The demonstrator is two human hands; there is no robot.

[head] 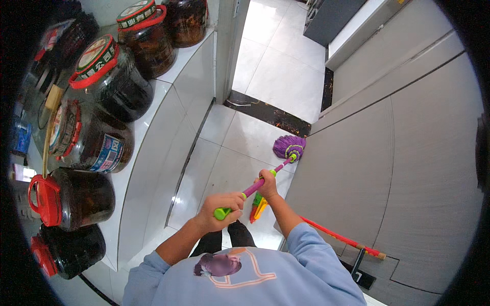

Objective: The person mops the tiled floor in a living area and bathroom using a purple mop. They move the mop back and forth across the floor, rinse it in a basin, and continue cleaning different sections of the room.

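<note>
A twist mop with a purple head [289,147] rests on the white tiled floor, beside the grey door and close to the dark threshold. Its purple pole with green fittings slants up towards me. My left hand [221,209] is closed around the upper pole, near the green end cap. Lower down, my right hand [267,184] grips the pole by a green collar. Behind the pole, a broom head with green and red bristles and a yellow part [261,209] lies low near my feet, partly hidden by my right forearm.
Large jars with red handles [115,82] line the white tiled ledge [141,143] at left. A grey door [344,160] with a black handle [358,264] stands at right, a red pole [333,233] beside it. A dark stone threshold [268,113] crosses the doorway ahead.
</note>
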